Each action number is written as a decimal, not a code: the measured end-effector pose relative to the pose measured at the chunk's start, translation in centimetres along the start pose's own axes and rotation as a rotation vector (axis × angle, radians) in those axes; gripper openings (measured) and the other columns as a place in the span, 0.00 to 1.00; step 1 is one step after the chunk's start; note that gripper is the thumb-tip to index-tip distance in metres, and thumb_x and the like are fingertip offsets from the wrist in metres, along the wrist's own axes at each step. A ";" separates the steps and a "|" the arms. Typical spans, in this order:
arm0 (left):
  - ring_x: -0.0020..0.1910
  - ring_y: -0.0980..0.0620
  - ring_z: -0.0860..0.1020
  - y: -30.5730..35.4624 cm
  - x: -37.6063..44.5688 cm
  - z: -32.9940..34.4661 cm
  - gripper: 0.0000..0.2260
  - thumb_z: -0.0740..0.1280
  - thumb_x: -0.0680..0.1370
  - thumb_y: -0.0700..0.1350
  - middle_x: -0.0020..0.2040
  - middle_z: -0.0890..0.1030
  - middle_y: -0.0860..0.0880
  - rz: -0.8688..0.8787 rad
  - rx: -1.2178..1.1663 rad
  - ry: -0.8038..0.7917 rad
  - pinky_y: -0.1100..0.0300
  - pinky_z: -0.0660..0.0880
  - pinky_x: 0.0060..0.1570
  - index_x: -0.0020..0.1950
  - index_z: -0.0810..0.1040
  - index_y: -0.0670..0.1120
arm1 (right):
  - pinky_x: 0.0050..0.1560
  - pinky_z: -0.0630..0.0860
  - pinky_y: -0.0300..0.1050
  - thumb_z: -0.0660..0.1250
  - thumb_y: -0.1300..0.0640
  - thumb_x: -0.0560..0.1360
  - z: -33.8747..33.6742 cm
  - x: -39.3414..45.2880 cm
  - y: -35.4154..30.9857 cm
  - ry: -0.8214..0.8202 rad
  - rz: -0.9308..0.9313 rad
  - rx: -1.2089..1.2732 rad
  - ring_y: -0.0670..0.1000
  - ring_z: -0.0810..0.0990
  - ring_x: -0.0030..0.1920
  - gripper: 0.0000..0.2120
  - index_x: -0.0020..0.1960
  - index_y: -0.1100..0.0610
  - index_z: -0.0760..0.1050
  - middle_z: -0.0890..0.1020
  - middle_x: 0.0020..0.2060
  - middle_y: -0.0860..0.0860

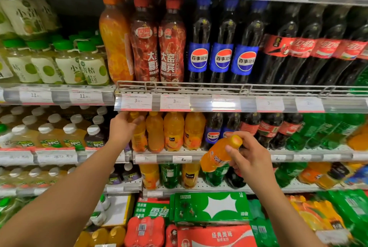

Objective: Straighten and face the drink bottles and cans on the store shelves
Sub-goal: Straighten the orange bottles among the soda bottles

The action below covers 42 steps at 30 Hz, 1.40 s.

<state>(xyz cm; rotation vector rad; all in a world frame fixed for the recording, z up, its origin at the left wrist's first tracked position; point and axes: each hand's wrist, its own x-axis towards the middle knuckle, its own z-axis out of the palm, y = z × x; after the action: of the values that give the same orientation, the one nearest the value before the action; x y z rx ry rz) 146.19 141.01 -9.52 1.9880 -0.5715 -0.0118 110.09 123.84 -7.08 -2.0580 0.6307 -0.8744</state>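
At the orange row on the second shelf [179, 152], the left hand [124, 127] gripped the end bottle [139, 137]. At four o'clock, the right hand [249, 157] held a loose orange bottle [217, 157] tilted, probably needing an upright slot there.

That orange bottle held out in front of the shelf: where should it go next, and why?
Probably back upright into the orange row on the middle shelf. The right hand grips the small orange bottle tilted, off the shelf, while the left hand holds the leftmost bottle there, seemingly making room at that end.
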 end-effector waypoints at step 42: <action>0.80 0.45 0.56 33.3 -25.1 28.0 0.32 0.67 0.79 0.54 0.82 0.58 0.45 0.648 0.545 -0.445 0.55 0.50 0.77 0.80 0.62 0.47 | 0.33 0.79 0.58 0.67 0.38 0.77 -31.8 -4.1 15.0 0.219 -0.054 -0.061 0.53 0.82 0.31 0.12 0.58 0.41 0.75 0.84 0.39 0.49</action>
<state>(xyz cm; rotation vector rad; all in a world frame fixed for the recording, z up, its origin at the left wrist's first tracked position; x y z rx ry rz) 103.96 115.29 -0.55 2.2294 -1.6293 0.1140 81.43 103.15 -6.70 -2.0581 0.7297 -1.1357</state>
